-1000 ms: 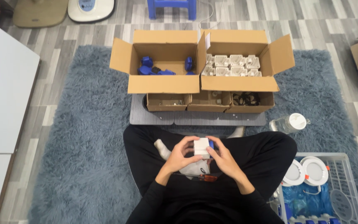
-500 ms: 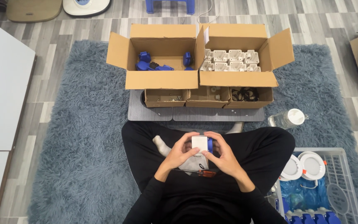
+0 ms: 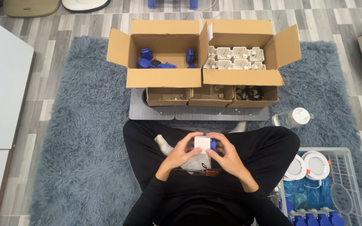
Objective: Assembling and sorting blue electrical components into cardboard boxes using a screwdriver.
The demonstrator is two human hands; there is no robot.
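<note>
I sit cross-legged on a grey-blue shaggy rug. Both hands hold a small white box-shaped plastic part (image 3: 202, 143) with a blue piece (image 3: 213, 145) on its right side, above my lap. My left hand (image 3: 182, 153) grips its left side; my right hand (image 3: 226, 154) wraps the right side over the blue piece. A screwdriver with an orange and black handle (image 3: 202, 171) lies across my lap just below the hands.
Ahead stand two open cardboard boxes: the left one (image 3: 164, 77) holds blue parts, the right one (image 3: 241, 77) white parts. Three small trays (image 3: 210, 96) sit before them. A clear jar (image 3: 292, 118) lies right. A wire basket (image 3: 336, 188) with round white lamps is at lower right.
The hands stay on the white part above my lap, shifting slightly around it. The camera view has drifted a little; nothing else moved.
</note>
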